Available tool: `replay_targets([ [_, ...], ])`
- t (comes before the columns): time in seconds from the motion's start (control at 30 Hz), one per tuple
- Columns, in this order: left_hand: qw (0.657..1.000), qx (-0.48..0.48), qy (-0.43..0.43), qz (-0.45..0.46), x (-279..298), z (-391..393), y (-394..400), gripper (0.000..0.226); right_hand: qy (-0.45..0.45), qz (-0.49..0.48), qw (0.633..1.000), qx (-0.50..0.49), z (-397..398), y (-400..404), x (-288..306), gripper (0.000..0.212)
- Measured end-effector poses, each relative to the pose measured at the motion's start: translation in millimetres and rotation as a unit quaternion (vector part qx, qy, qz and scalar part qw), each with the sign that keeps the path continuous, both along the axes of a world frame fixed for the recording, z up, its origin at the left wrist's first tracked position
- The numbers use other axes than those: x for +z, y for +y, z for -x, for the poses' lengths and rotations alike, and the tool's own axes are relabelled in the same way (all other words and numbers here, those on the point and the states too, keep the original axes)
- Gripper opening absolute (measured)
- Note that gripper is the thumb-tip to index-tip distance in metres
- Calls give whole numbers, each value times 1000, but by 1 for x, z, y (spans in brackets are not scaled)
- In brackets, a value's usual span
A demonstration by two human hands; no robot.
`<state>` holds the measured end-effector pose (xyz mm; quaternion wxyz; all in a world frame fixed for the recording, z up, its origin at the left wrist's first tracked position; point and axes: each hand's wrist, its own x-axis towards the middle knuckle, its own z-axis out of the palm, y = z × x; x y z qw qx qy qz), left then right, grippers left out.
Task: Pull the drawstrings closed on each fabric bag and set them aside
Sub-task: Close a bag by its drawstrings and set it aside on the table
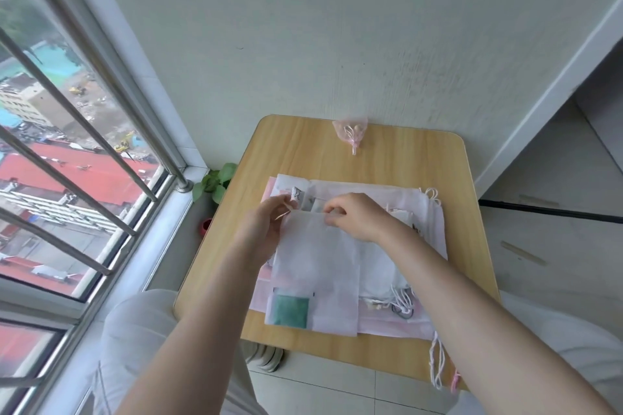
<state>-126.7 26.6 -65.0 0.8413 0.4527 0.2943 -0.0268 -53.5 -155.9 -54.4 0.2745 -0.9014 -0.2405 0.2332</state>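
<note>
While pinching the white bag point(317, 266) top, both hands point(266, 229) point(354, 216), fingertips and drawstring hard to see.

Beyond the stack of bags point(387, 212) we see bare counter point(303, 152), interrupted only by a pink pouch point(350, 131) at the wall; left of the stack, window bars point(84, 131) close in.

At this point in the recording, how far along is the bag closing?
Done: one small pink bag lies cinched at the table's far edge. In hand: left hand and right hand pinch the top of the white bag. Left: the stack of flat bags beneath.
</note>
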Motion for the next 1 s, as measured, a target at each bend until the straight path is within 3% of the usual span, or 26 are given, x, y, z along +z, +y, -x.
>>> replay_targets([
  [0.1, 983, 101, -10, 156, -9, 3, 8, 20, 14, -32, 997, -70, 3, -3, -3, 29],
  [0.2, 955, 174, -32, 240, -17, 11, 14, 17, 12, -18, 992, -121, 7, -4, -3, 55],
  [0.33, 907, 261, -67, 325, -25, 19, 24, 19, 54, -51, 978, -194, 9, -8, -8, 59],
  [0.4, 908, 271, -66, 314, -29, 21, 29, 24, 116, -131, 951, -255, 8, -16, -13, 52],
  [0.47, 943, 241, -35, 228, -34, 21, 31, 27, 206, -256, 890, -318, 10, -18, -17, 29],
  [0.53, 976, 194, 1, 96, -37, 20, 28, 26, 281, -385, 799, -367, 12, -12, -15, 27],
  [0.63, 987, 132, 37, -78, -37, 21, 15, 22, 387, -532, 638, -399, 13, 3, -15, 17],
  [0.67, 984, 119, 47, -125, -36, 22, 12, 21, 407, -546, 618, -393, 14, 7, -15, 20],
  [0.7, 978, 110, 55, -170, -35, 22, 11, 21, 417, -537, 626, -381, 15, 8, -13, 27],
  [0.77, 959, 105, 70, -255, -31, 24, 15, 20, 368, -457, 726, -359, 15, 7, -17, 39],
  [0.83, 946, 133, 82, -283, -28, 22, 23, 18, 290, -367, 811, -351, 14, 3, -20, 45],
  [1.0, 934, 125, 80, -324, -20, 13, 19, 14, 118, -209, 933, -269, 23, 13, -25, 42],
])
